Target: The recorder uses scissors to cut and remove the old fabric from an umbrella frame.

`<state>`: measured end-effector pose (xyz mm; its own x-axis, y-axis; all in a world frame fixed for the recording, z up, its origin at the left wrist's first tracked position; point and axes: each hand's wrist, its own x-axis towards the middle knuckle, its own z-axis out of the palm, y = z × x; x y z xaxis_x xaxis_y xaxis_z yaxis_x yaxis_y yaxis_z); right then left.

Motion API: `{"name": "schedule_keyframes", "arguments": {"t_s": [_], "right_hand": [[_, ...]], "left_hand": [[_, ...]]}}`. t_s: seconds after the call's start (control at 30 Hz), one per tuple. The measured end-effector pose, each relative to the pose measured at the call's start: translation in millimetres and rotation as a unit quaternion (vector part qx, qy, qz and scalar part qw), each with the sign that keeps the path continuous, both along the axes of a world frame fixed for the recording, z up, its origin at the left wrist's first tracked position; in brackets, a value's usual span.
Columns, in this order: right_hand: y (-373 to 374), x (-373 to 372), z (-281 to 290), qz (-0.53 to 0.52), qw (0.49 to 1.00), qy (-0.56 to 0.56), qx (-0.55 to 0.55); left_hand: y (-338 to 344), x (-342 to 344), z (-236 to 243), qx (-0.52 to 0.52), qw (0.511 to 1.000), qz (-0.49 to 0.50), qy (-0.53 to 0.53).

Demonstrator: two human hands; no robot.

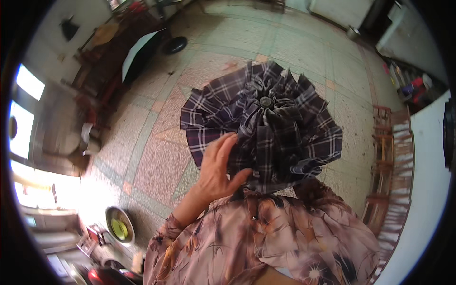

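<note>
The right hand is out of sight: its sleeve [327, 202] runs to the near right edge of the plaid umbrella [304, 128] and is lost in shadow under the cloth, so whether those fingers are open or gripping cannot be told. The umbrella's shaft is also covered; only a round grey end [266, 101] shows, with the dark cloth bunched about it and loose folds fanned out, above the floor [156, 171] and in front of the person's body.

The left hand [216, 168] is open at the near left part of the cloth, its fingers stretched out and close together, the thumb held well apart, gripping nothing. The fingertips overlap the folds, but whether they touch is unclear.

At far left the windows [31, 83] are washed out by glare; the basin [132, 232] below them is plainer.
</note>
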<state>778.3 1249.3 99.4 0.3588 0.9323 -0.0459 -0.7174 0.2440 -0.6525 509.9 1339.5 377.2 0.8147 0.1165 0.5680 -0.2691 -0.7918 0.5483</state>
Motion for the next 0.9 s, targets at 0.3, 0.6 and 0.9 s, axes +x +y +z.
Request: {"name": "schedule_keyframes", "arguments": {"t_s": [0.3,0.6,0.9], "right_hand": [[-3,75,-6,-0.111,0.993,-0.039,-0.014],[40,135,-4,-0.093,0.992,-0.074,-0.044],[78,182,-6,-0.013,0.99,-0.117,-0.082]], "left_hand": [[69,111,-30,0.05,0.989,-0.131,0.051],[143,179,-38,0.109,0.994,-0.013,-0.025],[196,254,-17,0.065,0.995,0.075,0.007]]}}
